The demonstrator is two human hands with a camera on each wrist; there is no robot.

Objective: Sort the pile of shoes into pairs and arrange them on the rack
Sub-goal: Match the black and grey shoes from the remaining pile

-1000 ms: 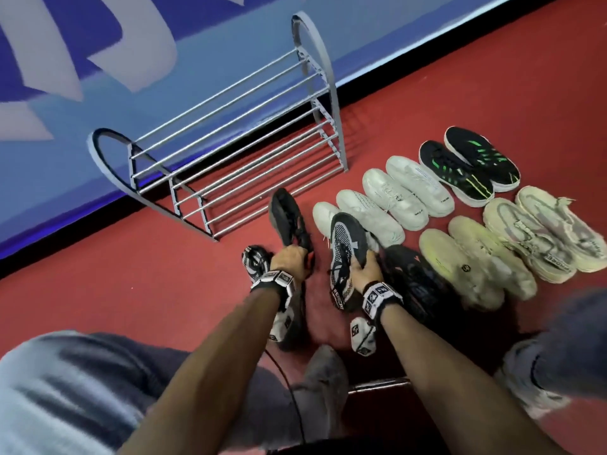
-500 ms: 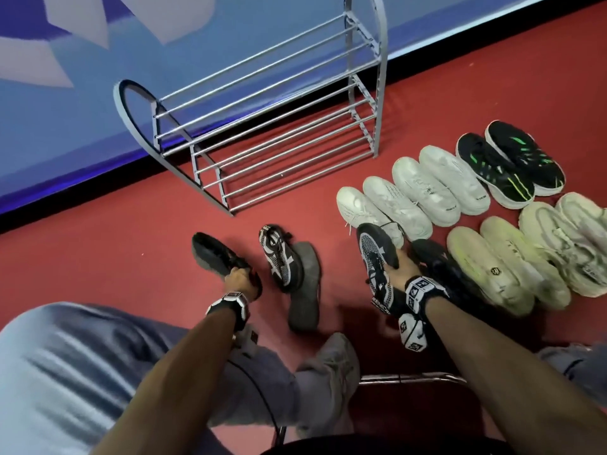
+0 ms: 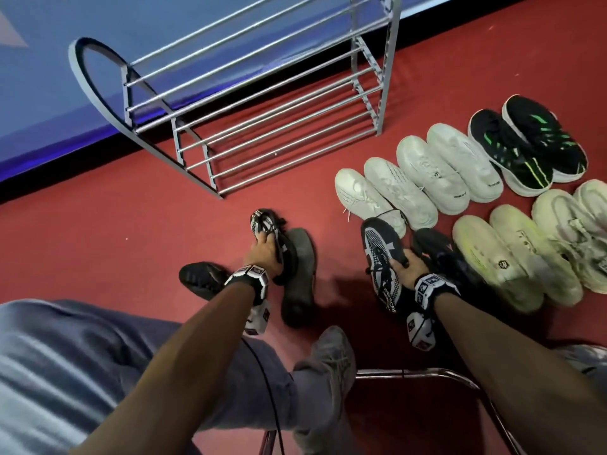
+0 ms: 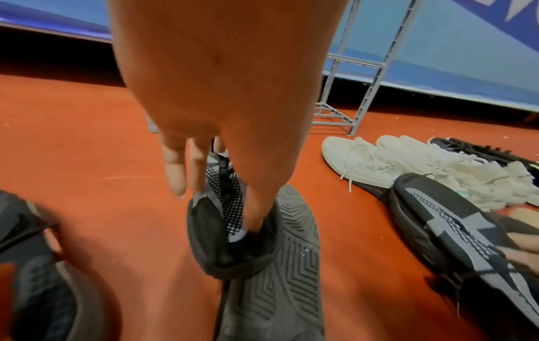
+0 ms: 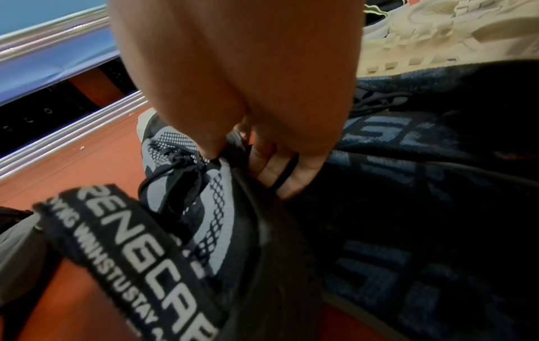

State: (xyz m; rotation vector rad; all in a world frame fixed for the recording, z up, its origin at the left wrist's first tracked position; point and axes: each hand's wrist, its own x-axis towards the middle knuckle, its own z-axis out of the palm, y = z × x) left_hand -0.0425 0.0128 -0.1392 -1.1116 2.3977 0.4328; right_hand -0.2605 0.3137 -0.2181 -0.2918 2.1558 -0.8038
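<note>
Two matching black-and-grey mesh shoes are in my hands on the red floor. My left hand [image 3: 264,251] grips one mesh shoe [image 3: 261,220] at its collar; it lies on its side, grey sole [image 4: 280,276] turned right. One finger sits inside its opening [image 4: 256,214]. My right hand [image 3: 409,266] grips the other mesh shoe [image 3: 377,247] by the tongue and collar [image 5: 186,184], toe pointing away. A plain black shoe [image 3: 200,277] lies left of my left wrist. Another dark shoe [image 3: 440,254] lies right of my right hand. The grey metal rack [image 3: 390,67] stands bare by the wall.
Paired shoes line the floor at right: two white pairs [image 3: 410,188], a black-and-green pair [image 3: 532,142] and several cream shoes [image 3: 512,257]. My own grey-shoed foot [image 3: 328,362] and a metal chair frame [image 3: 427,372] are below my arms. A blue padded wall runs behind the rack.
My left hand put the plain black shoe down on the floor at left, then moved right and took hold of the mesh shoe. My right hand has kept its mesh shoe.
</note>
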